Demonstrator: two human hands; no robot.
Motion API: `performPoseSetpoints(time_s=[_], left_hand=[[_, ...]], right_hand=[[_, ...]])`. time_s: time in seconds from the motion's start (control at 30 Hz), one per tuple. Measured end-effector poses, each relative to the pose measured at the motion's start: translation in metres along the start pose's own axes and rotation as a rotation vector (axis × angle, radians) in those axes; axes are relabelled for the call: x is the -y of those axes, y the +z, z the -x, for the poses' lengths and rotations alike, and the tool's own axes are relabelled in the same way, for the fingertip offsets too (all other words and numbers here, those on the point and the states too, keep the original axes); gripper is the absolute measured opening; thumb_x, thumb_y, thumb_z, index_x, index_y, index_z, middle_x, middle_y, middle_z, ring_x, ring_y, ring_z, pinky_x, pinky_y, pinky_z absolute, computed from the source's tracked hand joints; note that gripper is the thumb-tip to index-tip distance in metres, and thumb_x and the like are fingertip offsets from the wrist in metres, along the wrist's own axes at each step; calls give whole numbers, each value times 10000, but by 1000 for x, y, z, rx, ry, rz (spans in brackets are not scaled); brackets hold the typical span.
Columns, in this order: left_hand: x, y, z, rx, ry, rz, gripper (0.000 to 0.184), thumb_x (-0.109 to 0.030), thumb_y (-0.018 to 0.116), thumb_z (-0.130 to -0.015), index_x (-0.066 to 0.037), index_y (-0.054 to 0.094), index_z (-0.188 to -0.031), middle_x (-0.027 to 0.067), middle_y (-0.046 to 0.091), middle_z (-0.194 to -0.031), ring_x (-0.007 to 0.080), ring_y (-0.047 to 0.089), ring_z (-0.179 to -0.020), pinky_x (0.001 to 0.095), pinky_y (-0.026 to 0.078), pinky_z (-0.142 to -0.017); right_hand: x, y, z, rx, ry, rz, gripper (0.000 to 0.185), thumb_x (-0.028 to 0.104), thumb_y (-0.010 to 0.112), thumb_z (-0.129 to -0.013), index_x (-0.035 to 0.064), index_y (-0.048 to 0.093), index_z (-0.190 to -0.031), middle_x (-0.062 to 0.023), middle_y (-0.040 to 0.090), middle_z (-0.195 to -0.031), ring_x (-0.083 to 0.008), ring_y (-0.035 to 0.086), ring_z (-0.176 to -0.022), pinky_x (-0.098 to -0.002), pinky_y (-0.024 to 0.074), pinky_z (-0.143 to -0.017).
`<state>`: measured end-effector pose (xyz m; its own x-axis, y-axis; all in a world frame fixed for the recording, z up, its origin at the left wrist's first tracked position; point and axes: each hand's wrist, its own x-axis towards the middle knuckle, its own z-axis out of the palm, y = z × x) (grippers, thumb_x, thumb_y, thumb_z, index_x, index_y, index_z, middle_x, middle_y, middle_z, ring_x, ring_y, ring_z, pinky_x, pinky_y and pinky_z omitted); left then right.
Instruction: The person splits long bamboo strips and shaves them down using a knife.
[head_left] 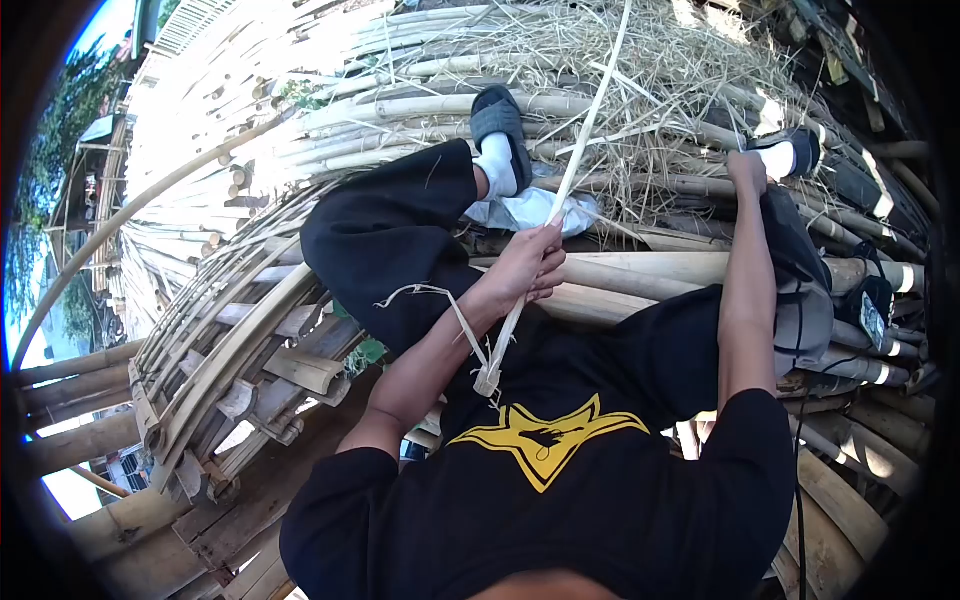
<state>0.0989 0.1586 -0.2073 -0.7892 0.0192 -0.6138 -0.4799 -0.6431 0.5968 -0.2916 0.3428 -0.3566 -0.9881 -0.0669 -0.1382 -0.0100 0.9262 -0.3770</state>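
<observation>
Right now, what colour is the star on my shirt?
The star is yellow with black details, best seen in the head view.

Left arm (pixel 425 375) bent, left hand (pixel 535 262) closed, right arm (pixel 748 290) extended, right hand (pixel 748 173) curled

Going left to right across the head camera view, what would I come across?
Tree foliage, the angled stack of split bamboo, the left hand gripping a pale strip, the right hand in a loose fist, then a small phone-like device.
</observation>
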Motion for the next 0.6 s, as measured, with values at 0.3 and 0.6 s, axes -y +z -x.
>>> performPoseSetpoints(time_s=[0.3,0.6], left_hand=[[2,7,-59,-43,238,-316,362,-376,356,-963,-58,466,-829,-3,410,-526,89,424,-382,226,370,-354],[-92,-16,21,-491,444,-1379,407,-362,481,-912,25,601,-953,130,608,-712,205,576,-645,306,450,-644]], right_hand=[[131,-53,191,831,-170,-466,466,491,580,-826,58,523,-666,66,318,-461,-42,261,-358,-236,199,-345],[121,-39,187,873,-138,-789,261,260,595,-851,57,537,-698,51,360,-477,-59,296,-360,-245,221,-345]])
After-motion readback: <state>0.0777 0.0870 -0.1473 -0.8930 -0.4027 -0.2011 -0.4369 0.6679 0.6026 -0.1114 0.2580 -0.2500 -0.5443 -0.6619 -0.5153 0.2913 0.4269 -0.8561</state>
